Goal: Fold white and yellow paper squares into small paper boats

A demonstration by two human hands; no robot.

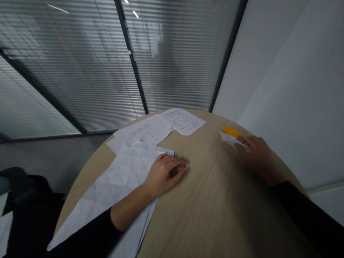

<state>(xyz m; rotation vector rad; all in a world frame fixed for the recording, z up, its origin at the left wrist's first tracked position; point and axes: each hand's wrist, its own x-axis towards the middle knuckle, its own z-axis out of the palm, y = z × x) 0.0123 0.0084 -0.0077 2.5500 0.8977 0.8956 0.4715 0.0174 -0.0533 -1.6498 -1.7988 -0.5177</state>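
My right hand (256, 154) pinches a small folded white paper (231, 139) between thumb and fingers, at the right side of the round table. Directly behind that paper is a yellow folded paper (230, 132), close to my fingertips; whether they touch it I cannot tell. My left hand (165, 173) rests by the right edge of a large white sheet (115, 175) covered in a grid of triangular creases. Its fingers are loosely curled, the thumb held apart from them. A small reddish spot shows at the fingertips, too blurred to make out.
Printed sheets (185, 121) overlap at the table's far edge, behind the creased sheet. The wooden tabletop (199, 215) curves away on both sides. A black chair (32, 208) stands at left, a white wall (295, 89) at right, glass with blinds (80, 82) behind.
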